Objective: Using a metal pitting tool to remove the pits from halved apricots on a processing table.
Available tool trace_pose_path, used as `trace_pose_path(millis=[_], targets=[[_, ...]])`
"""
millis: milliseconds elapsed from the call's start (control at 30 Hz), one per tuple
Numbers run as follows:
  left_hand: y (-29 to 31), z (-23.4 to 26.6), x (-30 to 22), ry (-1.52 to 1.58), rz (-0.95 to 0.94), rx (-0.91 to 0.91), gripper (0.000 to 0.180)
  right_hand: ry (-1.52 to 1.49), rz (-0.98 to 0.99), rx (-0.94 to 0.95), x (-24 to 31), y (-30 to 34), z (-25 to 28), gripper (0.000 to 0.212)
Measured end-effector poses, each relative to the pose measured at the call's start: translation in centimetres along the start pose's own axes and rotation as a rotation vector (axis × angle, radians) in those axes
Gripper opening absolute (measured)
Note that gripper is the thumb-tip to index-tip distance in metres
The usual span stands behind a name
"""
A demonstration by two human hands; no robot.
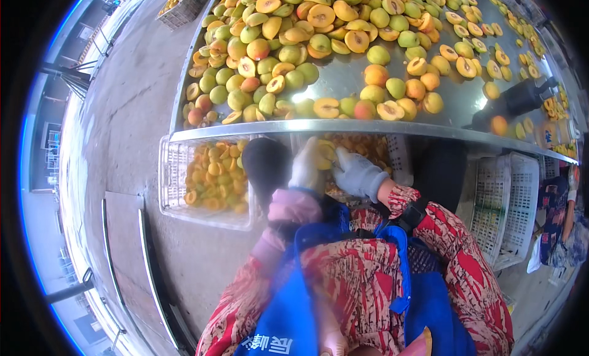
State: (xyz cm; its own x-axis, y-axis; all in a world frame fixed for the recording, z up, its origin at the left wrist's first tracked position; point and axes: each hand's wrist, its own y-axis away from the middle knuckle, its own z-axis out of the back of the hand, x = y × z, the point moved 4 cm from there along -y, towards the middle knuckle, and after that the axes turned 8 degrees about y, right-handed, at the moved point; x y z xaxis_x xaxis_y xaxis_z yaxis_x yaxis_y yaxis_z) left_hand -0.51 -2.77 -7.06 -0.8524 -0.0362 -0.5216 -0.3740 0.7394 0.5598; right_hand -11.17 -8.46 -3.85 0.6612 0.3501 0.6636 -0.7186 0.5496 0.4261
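Note:
Close to my body, under the table's near edge, my left hand [307,170] in a white glove is closed around a yellow peach [326,153]. My right hand [360,175], also gloved, has its fingers drawn together against the right side of that fruit. Whether a small tool sits in those right fingers cannot be made out. Below both hands is a crate with orange-brown pieces [370,148], partly hidden by the hands and the table edge. On the metal table [343,80] lies a large heap of peaches [288,30], some whole and some cut in half.
A white plastic crate [175,213] of peach halves stands on the floor left of my knee. Stacked white crates [504,202] are at the right, near another person's arm [569,218]. A dark object [512,101] lies on the table's right. Another filled crate [179,12] stands far left.

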Motion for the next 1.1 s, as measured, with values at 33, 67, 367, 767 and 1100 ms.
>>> trace_pose_path(millis=[33, 67, 367, 767, 1100], targets=[[0.0, 0.2, 0.0, 0.0, -0.002, -0.006, 0.033, 0.045, 0.014, 0.012, 0.3, 0.1, -0.1, 0.031], [-1.1, -0.5, 0.7, -0.083, -0.066, -0.029, 0.031, 0.052, -0.019, -0.011, -0.7, 0.0, 0.0, 0.031], [0.4, -2.1, -1.2, -0.212, -0.272, -0.097, 0.026, -0.033, 0.013, -0.075, 1.1, 0.5, -0.3, 0.032], [0.2, -1.2, -1.9, -0.193, -0.166, -0.213, 0.024, -0.006, 0.024, 0.019, 2.0, 0.6, 0.2, 0.042], [0.4, -0.2, -1.5, -0.108, -0.367, -0.215, 0.024, -0.006, -0.05, 0.055, 1.6, 0.1, -1.0, 0.046]])
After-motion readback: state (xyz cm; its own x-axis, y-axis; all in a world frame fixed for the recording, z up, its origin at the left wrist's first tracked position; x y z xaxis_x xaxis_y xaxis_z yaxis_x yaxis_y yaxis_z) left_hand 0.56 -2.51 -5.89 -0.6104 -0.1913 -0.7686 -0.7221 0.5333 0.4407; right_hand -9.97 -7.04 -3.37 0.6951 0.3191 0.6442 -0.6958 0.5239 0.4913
